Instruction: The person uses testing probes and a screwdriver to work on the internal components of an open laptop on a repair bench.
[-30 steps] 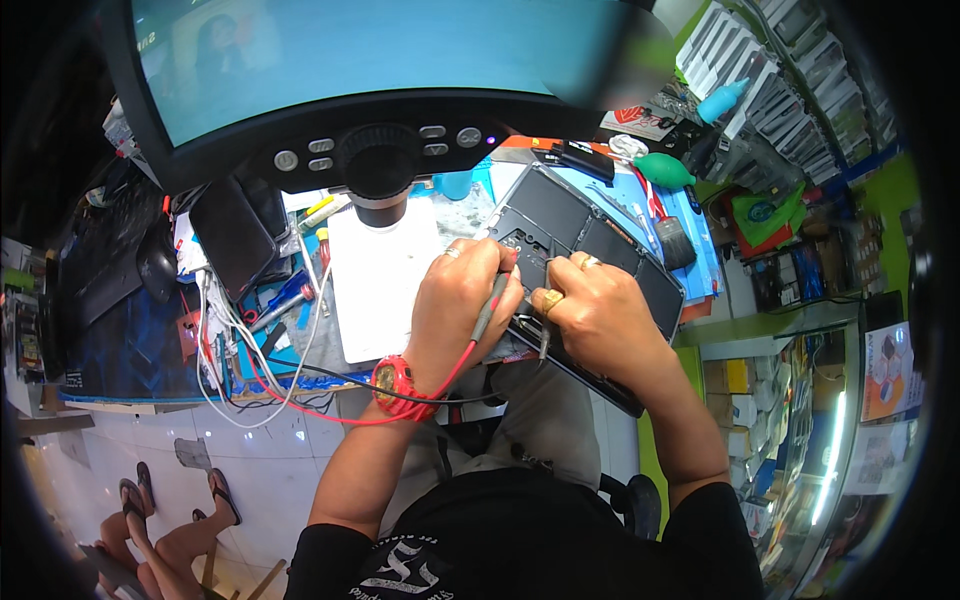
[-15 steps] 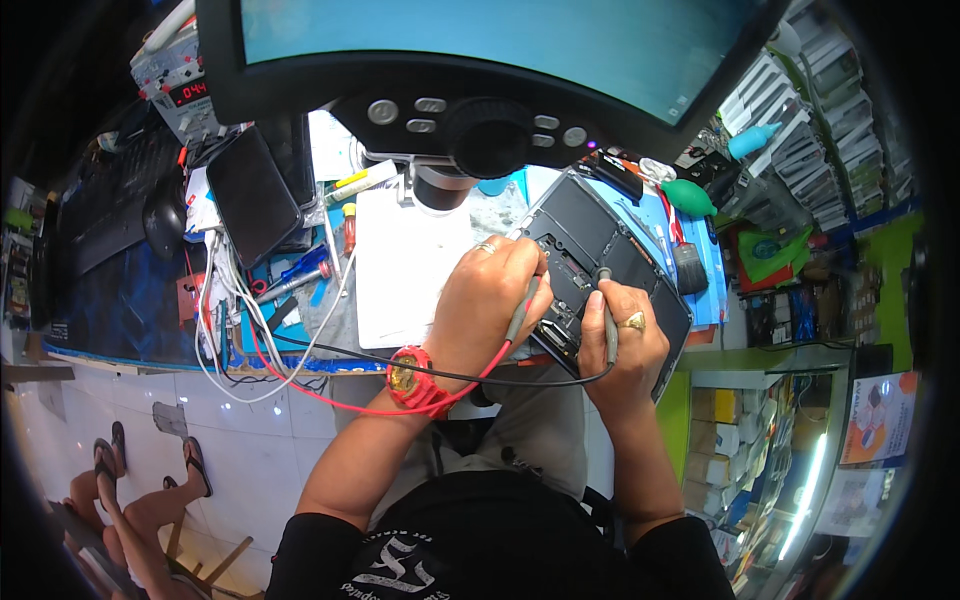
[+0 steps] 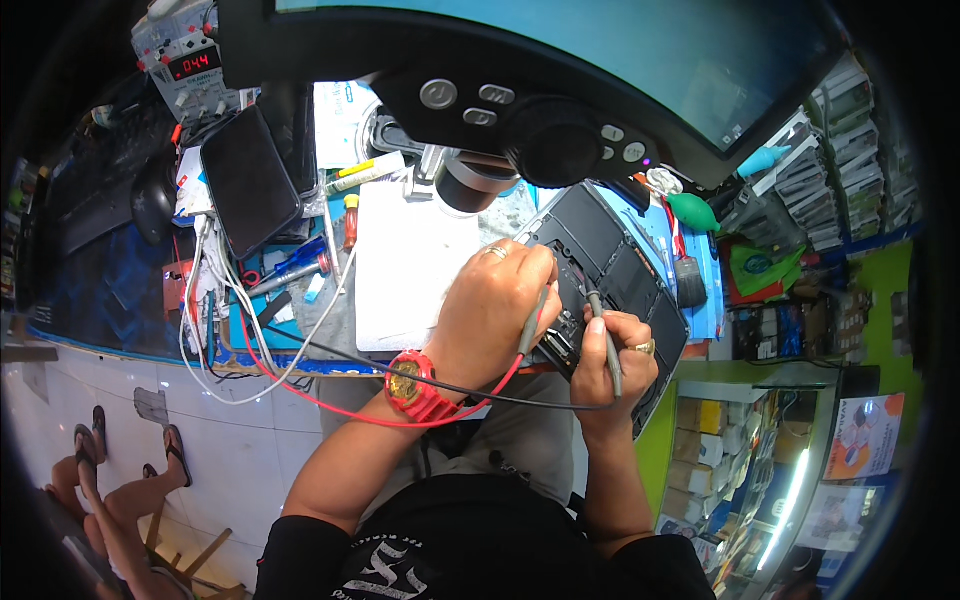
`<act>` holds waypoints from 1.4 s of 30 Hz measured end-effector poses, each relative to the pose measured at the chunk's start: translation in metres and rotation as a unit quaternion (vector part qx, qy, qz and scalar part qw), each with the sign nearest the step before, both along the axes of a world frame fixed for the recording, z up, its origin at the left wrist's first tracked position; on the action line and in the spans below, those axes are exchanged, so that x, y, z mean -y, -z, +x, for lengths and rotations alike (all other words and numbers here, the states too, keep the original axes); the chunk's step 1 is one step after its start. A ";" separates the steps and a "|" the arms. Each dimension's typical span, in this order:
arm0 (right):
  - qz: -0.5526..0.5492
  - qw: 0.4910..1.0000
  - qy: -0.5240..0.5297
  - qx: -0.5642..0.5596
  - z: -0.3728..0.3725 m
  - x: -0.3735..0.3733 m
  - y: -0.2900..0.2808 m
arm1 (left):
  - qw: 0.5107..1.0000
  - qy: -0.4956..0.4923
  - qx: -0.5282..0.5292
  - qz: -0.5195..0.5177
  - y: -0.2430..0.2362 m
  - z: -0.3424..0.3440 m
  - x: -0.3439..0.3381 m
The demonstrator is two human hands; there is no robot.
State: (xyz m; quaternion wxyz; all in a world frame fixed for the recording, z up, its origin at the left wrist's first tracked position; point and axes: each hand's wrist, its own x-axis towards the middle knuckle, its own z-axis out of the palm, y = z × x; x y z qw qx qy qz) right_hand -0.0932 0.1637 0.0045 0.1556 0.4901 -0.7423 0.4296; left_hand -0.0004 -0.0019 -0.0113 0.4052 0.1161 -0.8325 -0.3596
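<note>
L hand (image 3: 495,305) is gripping red-lead probe (image 3: 531,322), R hand (image 3: 632,368) is pinching black-lead probe (image 3: 606,348) & sitting nearer lower edge of opened laptop (image 3: 620,260) than 1 s ago; laptop's lying ctr-right of frame, under both; monitor (image 3: 600,75) is showing farther right than b4, pwr supply (image 3: 190,75) now appearing upper left

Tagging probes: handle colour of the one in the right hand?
Grey: the probe in the right hand, clearest in the head view.

Electronics repair shop: grey boxy power supply (image 3: 186,75) at blue-edged workbench's (image 3: 345,367) far-left corner; opened black laptop (image 3: 640,283), right edge; lit glass display case (image 3: 765,373).
</note>
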 end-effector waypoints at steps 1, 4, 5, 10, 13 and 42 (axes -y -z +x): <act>-0.004 0.999 0.004 0.035 0.002 -0.001 0.000 | 1.000 0.000 -0.002 -0.001 -0.001 0.000 0.000; 0.012 0.999 0.020 -0.040 0.003 0.006 -0.007 | 1.000 0.000 -0.001 -0.002 -0.002 0.001 0.000; 0.024 0.999 0.024 -0.039 0.003 0.006 -0.010 | 1.000 0.000 0.000 -0.001 -0.002 0.002 0.000; 0.035 0.998 0.055 -0.026 0.002 0.003 -0.009 | 1.000 0.004 0.000 -0.004 -0.001 0.001 0.000; 0.023 0.998 0.054 -0.039 0.003 0.011 -0.010 | 1.000 0.006 -0.003 -0.003 -0.001 0.001 0.001; 0.069 0.996 0.058 -0.007 -0.003 0.011 -0.009 | 1.000 -0.004 0.007 -0.003 -0.003 0.001 0.000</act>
